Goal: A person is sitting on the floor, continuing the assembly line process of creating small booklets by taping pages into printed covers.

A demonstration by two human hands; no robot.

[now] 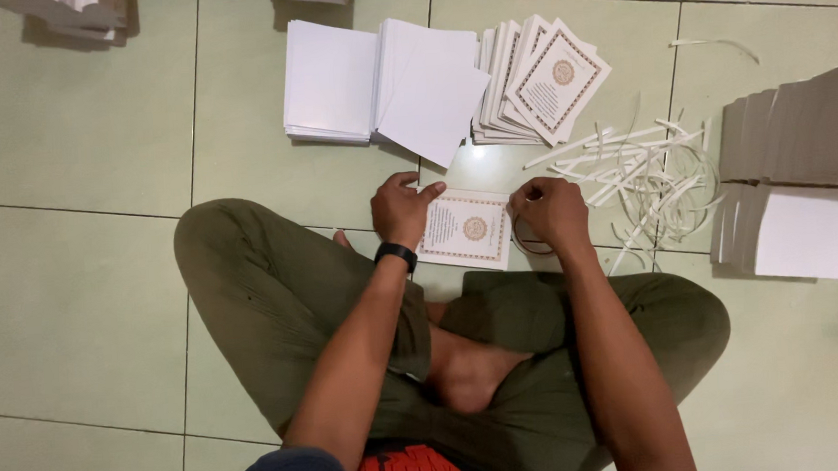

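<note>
Printed card (466,229): white, rectangular, ornate brown border, round gold medallion at centre. It lies flat on the tiled floor (77,282), just ahead of the crossed legs, between both hands. Left hand (400,209) rests on the card's left edge, fingers curled, thumb pointing toward its top corner. Right hand (552,211) sits at the card's right edge, fingers pinched narrow on a thin paper strip (518,243). Loose white strips (640,171) lie right; fanned matching cards (540,81) lie beyond.
</note>
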